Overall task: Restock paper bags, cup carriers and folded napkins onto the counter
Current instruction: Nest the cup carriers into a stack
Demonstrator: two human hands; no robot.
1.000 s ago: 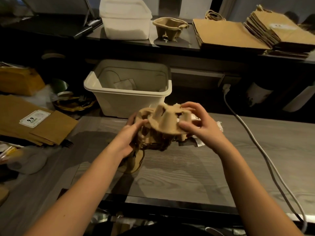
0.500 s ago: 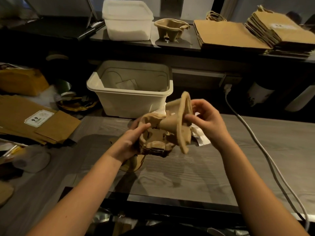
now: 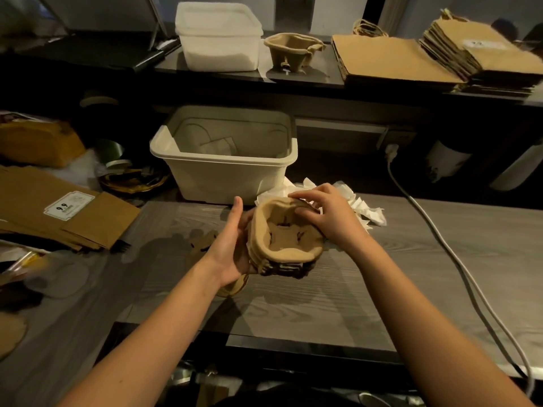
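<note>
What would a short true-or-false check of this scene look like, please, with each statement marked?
1. Both the left hand and the right hand are on the stack of cup carriers. True.
2. The white bin on the table has a lid on. False: it is open at the top.
3. A single cup carrier stands on the counter between the lidded white container and the paper bags. True.
4. The white cable runs to the left of the hands. False: it runs across the table on the right.
5. The counter holds no paper bags. False: flat bags lie on its right part.
</note>
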